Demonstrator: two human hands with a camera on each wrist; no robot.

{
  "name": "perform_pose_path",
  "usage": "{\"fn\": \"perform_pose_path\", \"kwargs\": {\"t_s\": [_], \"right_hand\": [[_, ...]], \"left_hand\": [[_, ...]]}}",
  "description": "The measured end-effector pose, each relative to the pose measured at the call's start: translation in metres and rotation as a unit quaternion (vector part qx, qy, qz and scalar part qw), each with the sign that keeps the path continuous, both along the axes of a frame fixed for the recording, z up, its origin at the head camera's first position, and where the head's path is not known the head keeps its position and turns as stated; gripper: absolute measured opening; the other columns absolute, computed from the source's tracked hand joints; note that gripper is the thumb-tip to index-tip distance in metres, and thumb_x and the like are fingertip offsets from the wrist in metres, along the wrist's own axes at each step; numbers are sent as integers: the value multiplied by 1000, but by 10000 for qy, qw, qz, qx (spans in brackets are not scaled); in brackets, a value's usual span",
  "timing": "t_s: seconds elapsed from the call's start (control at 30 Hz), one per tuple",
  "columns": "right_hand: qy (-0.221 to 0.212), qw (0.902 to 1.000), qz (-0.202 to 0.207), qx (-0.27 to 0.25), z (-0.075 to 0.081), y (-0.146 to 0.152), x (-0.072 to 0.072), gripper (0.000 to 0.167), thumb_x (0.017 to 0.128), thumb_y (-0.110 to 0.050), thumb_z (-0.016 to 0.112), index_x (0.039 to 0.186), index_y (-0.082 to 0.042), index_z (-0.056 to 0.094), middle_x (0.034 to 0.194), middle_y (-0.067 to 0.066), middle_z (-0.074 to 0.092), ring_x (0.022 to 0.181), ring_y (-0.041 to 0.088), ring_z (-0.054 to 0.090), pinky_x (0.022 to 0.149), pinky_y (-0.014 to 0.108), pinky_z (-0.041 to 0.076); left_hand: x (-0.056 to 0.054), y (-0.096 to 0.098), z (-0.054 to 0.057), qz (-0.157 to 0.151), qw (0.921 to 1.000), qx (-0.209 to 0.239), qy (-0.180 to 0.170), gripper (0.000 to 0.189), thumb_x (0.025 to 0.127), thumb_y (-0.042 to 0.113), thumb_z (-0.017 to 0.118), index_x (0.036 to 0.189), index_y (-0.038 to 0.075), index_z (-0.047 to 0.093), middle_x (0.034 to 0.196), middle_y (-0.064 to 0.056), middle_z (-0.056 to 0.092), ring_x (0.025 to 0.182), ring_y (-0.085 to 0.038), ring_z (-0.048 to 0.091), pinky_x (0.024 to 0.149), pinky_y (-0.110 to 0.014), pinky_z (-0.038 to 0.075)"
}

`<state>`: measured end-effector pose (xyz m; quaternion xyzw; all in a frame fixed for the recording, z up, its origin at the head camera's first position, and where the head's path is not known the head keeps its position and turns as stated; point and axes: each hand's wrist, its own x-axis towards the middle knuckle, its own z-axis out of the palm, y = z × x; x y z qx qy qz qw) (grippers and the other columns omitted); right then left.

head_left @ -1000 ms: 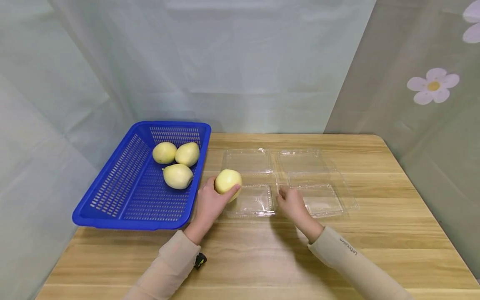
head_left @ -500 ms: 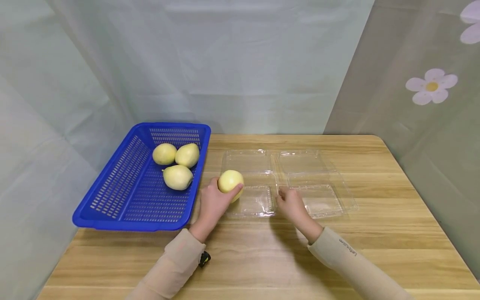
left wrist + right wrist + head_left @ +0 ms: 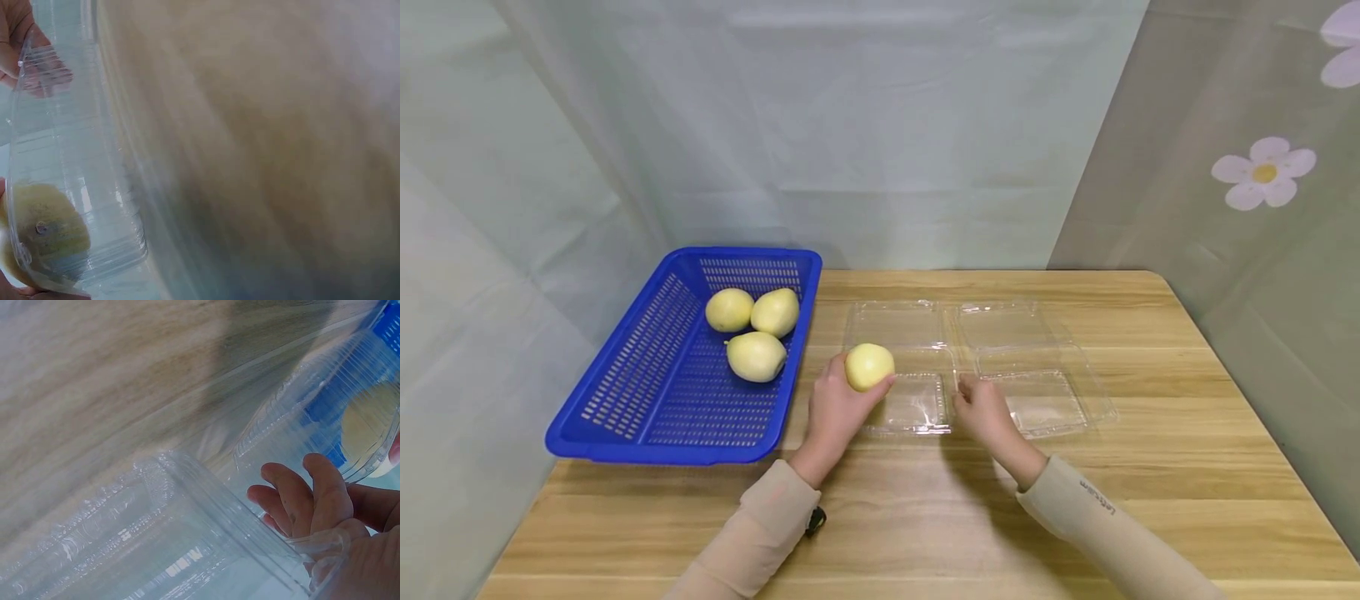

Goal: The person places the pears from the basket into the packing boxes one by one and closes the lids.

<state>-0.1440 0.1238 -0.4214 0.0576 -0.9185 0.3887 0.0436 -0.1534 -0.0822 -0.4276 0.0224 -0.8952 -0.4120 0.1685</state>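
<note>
Yellow fruit (image 3: 870, 367), grasped by the left hand (image 3: 837, 407), risked knocking the light container (image 3: 917, 407) askew, the grip of the right hand (image 3: 984, 407) unclear.

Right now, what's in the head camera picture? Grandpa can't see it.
A left hand holds a yellow fruit by an open clear box, the right hand at its edge. A blue basket with three more fruits sits left and a second open box right, on a wooden table.
</note>
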Motion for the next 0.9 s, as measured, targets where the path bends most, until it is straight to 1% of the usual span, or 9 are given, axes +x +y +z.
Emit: {"fn": "perform_pose_path", "kwargs": {"t_s": [0.07,0.13,0.2,0.27,0.3,0.37,0.5,0.67,0.9], "right_hand": [[-54,10000,-2,-11,0,0,1,28,83,6,56,108,17,61,99,33,66,78,33,66,65,39,57],[-46,10000,-12,-24,0,0,1,29,83,7,56,109,18,61,100,33,65,79,32,66,66,37,57],[-65,10000,-10,-52,0,0,1,17,82,7,56,95,15,63,86,29,68,65,24,59,56,30,53],[-42,10000,-21,-42,-1,0,0,5,82,6,57,79,9,60,69,18,62,57,17,49,49,25,44],[-47,10000,-29,-37,-1,-1,0,11,82,6,56,71,6,54,61,12,55,54,15,42,47,23,38],[-54,10000,-21,-19,-1,-1,-1,25,82,6,56,63,-4,43,55,3,39,52,12,35,45,21,31],[-27,10000,-7,-37,-1,-1,-1,31,81,6,56,61,-8,36,55,-3,29,50,12,33,45,20,28],[-1,10000,-17,-61,-1,0,-2,29,81,7,55,62,-7,38,55,-3,29,51,12,33,45,20,28],[-18,9999,39,-138,-2,-1,-2,32,82,7,55,61,-8,36,55,-3,29,50,11,33,44,19,26]], "left_hand": [[0,1,-2,-37,9998,-65,204,74,67,43,83,119,-4,58,104,-23,66,91,-39,66,74,-49,55],[-1,1,-4,-79,9990,-129,417,75,67,40,84,120,-4,57,106,-23,65,92,-39,66,75,-49,56],[-2,2,-6,-154,9978,-188,618,74,67,38,85,120,-4,56,106,-23,65,92,-39,66,76,-49,56],[-2,2,-7,-230,9971,-166,703,72,66,36,86,119,-3,56,106,-22,65,93,-38,66,77,-48,56],[-2,2,-7,-279,9969,-138,719,71,66,35,86,119,-2,56,106,-21,65,93,-37,66,77,-48,56],[-3,3,-8,-361,9967,-95,723,71,65,34,86,119,-2,57,108,-21,65,95,-37,66,78,-48,56],[-4,3,-8,-460,9974,-102,551,74,64,35,87,121,-3,56,111,-22,64,98,-37,65,81,-48,55],[-4,5,-7,-496,9976,-400,279,77,65,41,85,121,-3,55,111,-23,64,96,-38,65,78,-50,56],[-3,6,-8,-445,9942,-937,289,73,66,48,82,112,-3,57,99,-21,64,83,-39,66,66,-49,56]]}}
